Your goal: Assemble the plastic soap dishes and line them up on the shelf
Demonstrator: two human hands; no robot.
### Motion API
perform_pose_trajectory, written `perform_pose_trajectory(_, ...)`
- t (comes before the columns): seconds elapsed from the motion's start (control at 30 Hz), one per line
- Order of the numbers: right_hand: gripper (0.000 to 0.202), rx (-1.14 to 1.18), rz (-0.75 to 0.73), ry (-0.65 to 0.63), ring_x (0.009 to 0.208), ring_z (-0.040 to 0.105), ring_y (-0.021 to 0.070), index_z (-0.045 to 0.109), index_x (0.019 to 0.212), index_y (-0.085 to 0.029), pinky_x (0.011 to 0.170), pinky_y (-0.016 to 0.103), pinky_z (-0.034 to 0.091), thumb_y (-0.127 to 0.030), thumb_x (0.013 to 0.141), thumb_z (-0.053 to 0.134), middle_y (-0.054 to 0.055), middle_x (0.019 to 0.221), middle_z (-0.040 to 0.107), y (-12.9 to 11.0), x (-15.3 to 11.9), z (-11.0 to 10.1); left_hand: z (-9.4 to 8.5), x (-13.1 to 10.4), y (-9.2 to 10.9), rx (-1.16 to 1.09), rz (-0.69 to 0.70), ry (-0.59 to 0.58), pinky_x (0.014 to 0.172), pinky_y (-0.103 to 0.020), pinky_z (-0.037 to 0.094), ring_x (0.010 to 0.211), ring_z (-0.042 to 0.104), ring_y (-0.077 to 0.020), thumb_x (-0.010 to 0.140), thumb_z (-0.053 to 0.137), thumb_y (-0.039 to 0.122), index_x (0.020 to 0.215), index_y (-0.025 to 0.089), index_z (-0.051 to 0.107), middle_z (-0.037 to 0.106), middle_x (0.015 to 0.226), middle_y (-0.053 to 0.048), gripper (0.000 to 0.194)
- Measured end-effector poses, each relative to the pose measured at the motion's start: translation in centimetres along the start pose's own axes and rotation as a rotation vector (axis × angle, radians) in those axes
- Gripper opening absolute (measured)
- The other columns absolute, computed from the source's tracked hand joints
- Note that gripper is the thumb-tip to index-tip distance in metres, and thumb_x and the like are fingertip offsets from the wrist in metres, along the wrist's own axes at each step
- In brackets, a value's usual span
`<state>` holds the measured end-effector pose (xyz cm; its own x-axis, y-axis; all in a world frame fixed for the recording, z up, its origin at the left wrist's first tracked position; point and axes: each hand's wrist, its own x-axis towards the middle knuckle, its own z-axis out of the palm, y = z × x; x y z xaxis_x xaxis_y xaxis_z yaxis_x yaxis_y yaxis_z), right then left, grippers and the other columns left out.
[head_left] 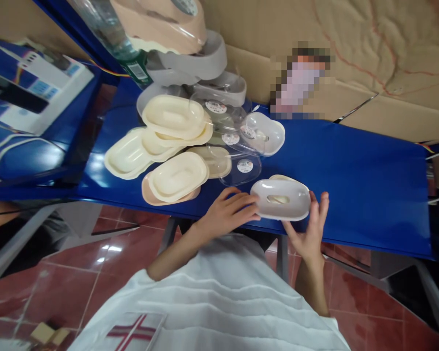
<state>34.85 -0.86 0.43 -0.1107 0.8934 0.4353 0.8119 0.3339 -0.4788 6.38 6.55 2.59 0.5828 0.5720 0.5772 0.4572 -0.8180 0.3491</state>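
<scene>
Nearest, the left hand (225, 214) has its fingers close together, tips on the left end of the white dish (280, 210); its thumb is not clear. The right hand (309, 236) is spread, pinching the dish's right end between thumb and fingers. The dish is at the front edge of the desk (366, 190), a cream piece (293, 179) just behind; contact cannot be confirmed. Risk: a loosened right pinch could tip the dish off the edge. Beyond left, overlapping cream trays (177, 178) and clear lids (245, 166) could slide if knocked by the left forearm. Farthest, grey containers (214, 54) stand piled, liable to topple if bumped.
</scene>
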Motion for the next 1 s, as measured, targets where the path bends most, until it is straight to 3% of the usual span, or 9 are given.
perform_pose_trajectory(0.2,0.059,-0.115,0.041,0.054,0.155,0.049,0.0353,0.055,0.155,-0.037,0.123,0.062,0.05,-0.024,0.1,0.07,0.008,0.172,0.041,1.3,0.0,-1.5,3.3,4.2,-1.1,0.119,0.098,-0.248,0.106,-0.04,0.047,0.11,0.073,-0.0194,0.108,0.062,0.022,0.112,0.019,0.069,0.075,0.134,-0.007,0.008)
perform_pose_trajectory(0.37,0.055,-0.068,0.111,-0.024,0.153,0.05,0.037,0.06,0.15,-0.034,0.121,0.064,0.05,-0.033,0.097,0.077,0.011,0.171,0.042,2.1,-0.7,-1.4,3.8,4.1,-0.6,0.128,0.066,-0.29,0.11,-0.042,0.047,0.126,0.068,-0.0228,0.108,0.058,0.019,0.121,0.019,0.069,0.069,0.145,-0.009,0.017)
perform_pose_trajectory(0.57,0.054,-0.061,0.007,-0.08,0.151,0.053,0.0343,0.06,0.151,-0.038,0.12,0.06,0.052,-0.023,0.101,0.07,0.007,0.17,0.044,2.8,-0.5,-0.7,4.1,2.3,-0.1,0.127,-0.001,-0.282,0.112,-0.046,0.049,0.13,0.065,-0.0269,0.102,0.065,0.013,0.127,0.023,0.069,0.069,0.143,-0.01,0.027)
perform_pose_trajectory(0.67,0.057,-0.063,-0.042,-0.125,0.151,0.053,0.0336,0.058,0.153,-0.038,0.12,0.058,0.052,-0.02,0.101,0.069,0.007,0.17,0.045,2.9,-0.2,-0.9,3.8,1.5,0.4,0.162,-0.039,-0.263,0.121,-0.053,0.04,0.13,0.065,-0.0255,0.104,0.063,0.014,0.123,0.025,0.071,0.071,0.142,-0.009,0.024)
perform_pose_trajectory(0.77,0.055,-0.041,-0.035,-0.131,0.15,0.054,0.0341,0.061,0.151,-0.036,0.119,0.058,0.051,-0.021,0.099,0.072,0.008,0.169,0.047,2.5,-0.3,-1.1,2.3,0.9,0.7,0.187,-0.063,-0.231,0.128,-0.058,0.03,0.136,0.063,-0.0252,0.105,0.063,0.016,0.127,0.027,0.07,0.07,0.146,-0.009,0.026)
perform_pose_trajectory(0.9,0.043,0.029,-0.015,-0.109,0.145,0.058,0.0343,0.07,0.14,-0.032,0.118,0.058,0.052,-0.024,0.098,0.072,0.009,0.164,0.053,2.0,-0.4,-1.1,0.4,0.3,0.1,0.261,-0.181,-0.201,0.128,-0.059,0.033,0.148,0.056,-0.0317,0.104,0.066,0.021,0.139,0.023,0.065,0.061,0.156,-0.016,0.035)
perform_pose_trajectory(1.0,0.037,0.039,-0.009,-0.079,0.144,0.059,0.0338,0.073,0.135,-0.032,0.116,0.057,0.053,-0.023,0.099,0.07,0.008,0.162,0.055,1.9,-0.1,-0.7,0.3,0.0,-0.9,0.288,-0.239,-0.237,0.13,-0.066,0.029,0.153,0.051,-0.0355,0.105,0.064,0.022,0.145,0.022,0.062,0.056,0.161,-0.019,0.04)
